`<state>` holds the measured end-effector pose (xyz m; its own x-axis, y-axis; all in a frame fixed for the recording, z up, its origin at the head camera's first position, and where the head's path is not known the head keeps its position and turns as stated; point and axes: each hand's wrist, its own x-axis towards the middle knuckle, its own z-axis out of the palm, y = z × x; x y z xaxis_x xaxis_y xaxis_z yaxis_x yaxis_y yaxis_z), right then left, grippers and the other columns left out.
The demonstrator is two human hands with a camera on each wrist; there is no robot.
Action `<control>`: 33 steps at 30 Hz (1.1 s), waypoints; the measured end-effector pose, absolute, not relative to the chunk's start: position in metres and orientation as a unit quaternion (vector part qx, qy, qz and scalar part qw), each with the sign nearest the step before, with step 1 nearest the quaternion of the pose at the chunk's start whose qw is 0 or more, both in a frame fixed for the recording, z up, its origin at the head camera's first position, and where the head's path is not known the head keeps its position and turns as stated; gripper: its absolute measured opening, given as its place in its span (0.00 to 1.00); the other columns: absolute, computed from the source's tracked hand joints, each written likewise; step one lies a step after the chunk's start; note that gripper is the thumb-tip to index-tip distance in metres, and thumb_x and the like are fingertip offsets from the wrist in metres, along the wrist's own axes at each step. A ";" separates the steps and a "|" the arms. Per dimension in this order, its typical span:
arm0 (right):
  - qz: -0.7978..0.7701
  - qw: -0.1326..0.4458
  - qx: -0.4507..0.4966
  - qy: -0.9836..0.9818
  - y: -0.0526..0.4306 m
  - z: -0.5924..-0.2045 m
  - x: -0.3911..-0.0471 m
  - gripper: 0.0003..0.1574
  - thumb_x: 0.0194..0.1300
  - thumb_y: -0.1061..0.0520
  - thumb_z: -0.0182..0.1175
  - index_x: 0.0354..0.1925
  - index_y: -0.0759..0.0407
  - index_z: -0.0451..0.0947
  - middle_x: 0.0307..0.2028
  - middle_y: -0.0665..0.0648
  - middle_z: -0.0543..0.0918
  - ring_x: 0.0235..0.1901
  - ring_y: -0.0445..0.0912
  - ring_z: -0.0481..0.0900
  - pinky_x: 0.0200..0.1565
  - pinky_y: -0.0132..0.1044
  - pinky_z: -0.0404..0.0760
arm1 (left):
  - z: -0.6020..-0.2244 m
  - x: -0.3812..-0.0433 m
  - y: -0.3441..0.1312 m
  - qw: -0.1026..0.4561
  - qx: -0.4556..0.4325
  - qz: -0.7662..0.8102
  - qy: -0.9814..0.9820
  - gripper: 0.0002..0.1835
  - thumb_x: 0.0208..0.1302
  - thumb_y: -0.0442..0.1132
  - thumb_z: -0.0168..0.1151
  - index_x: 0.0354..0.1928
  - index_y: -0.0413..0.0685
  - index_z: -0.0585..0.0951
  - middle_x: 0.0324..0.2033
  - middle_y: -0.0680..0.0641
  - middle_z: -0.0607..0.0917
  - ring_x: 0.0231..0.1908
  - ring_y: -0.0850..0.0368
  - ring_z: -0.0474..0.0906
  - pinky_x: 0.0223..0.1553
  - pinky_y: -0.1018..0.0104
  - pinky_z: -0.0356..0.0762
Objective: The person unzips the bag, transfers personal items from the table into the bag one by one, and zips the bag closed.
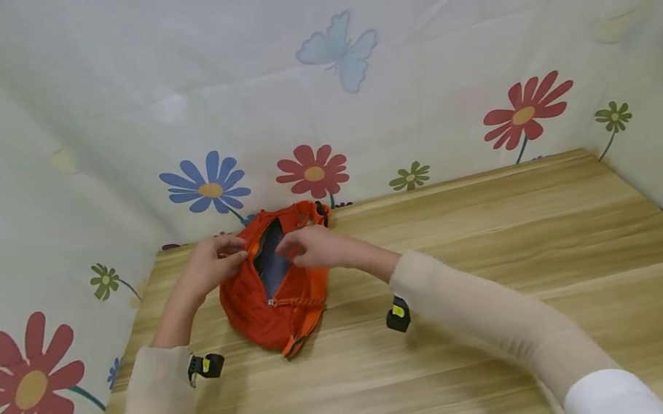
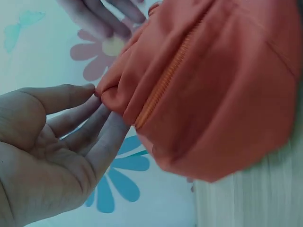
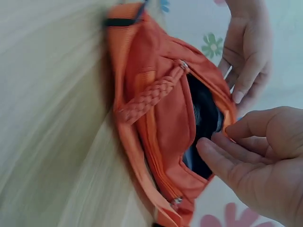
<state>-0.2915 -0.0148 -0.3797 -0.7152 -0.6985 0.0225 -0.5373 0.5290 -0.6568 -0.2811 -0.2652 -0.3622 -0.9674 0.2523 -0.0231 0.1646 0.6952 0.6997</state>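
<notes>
A red-orange waist bag (image 1: 246, 307) stands at the back left of the table, its zipped main pocket gaping and showing a dark lining (image 3: 201, 111). My left hand (image 1: 211, 265) is at the bag's left side; in the left wrist view its thumb and fingers pinch a fold of the fabric. Across the opening, my right hand (image 1: 319, 248) has its fingertips at the mouth. The right wrist view shows the thumb (image 3: 251, 126) on the orange trim and a finger (image 3: 208, 149) inside the opening. A braided zipper pull (image 3: 151, 97) hangs from the slider.
The bag sits on a wood-grain table (image 1: 465, 361) close to the back wall. A pale curtain (image 1: 440, 32) printed with flowers and a butterfly surrounds the table. An orange strap with a black buckle (image 1: 324, 213) lies at the bag's far right.
</notes>
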 end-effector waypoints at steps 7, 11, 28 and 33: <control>-0.214 0.082 -0.458 0.859 0.018 -0.386 -0.247 0.21 0.70 0.68 0.58 0.59 0.64 0.80 0.56 0.60 0.84 0.56 0.52 0.82 0.57 0.42 0.80 | -0.358 -0.239 -0.256 -0.073 0.189 0.153 0.967 0.24 0.70 0.30 0.61 0.64 0.25 0.72 0.55 0.27 0.80 0.52 0.32 0.80 0.51 0.40 0.79; -0.181 0.054 -0.487 0.853 0.031 -0.394 -0.233 0.19 0.69 0.68 0.60 0.57 0.64 0.81 0.53 0.60 0.85 0.55 0.50 0.82 0.57 0.40 0.79 | -0.358 -0.216 -0.249 -0.089 0.201 0.094 0.971 0.32 0.69 0.35 0.64 0.69 0.25 0.67 0.59 0.26 0.77 0.57 0.30 0.77 0.55 0.39 0.77; -0.184 0.035 -0.504 0.843 0.054 -0.412 -0.217 0.17 0.69 0.66 0.61 0.55 0.65 0.82 0.50 0.60 0.85 0.50 0.51 0.84 0.54 0.41 0.82 | -0.403 -0.180 -0.242 -0.054 0.178 0.066 0.980 0.45 0.69 0.54 0.66 0.74 0.27 0.61 0.75 0.28 0.56 0.71 0.29 0.60 0.65 0.39 0.68; -0.196 0.011 -0.514 0.835 0.049 -0.412 -0.218 0.17 0.70 0.65 0.61 0.55 0.66 0.80 0.49 0.61 0.85 0.50 0.51 0.84 0.54 0.40 0.82 | -0.411 -0.183 -0.240 -0.051 0.176 0.096 0.978 0.46 0.68 0.54 0.67 0.74 0.27 0.61 0.75 0.29 0.57 0.70 0.30 0.62 0.63 0.39 0.70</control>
<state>-0.2181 0.0488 -0.4117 -0.4706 -0.8631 0.1832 -0.8548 0.3943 -0.3375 -0.1828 -0.2402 -0.4110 -0.9330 0.3340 0.1339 0.3537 0.9196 0.1709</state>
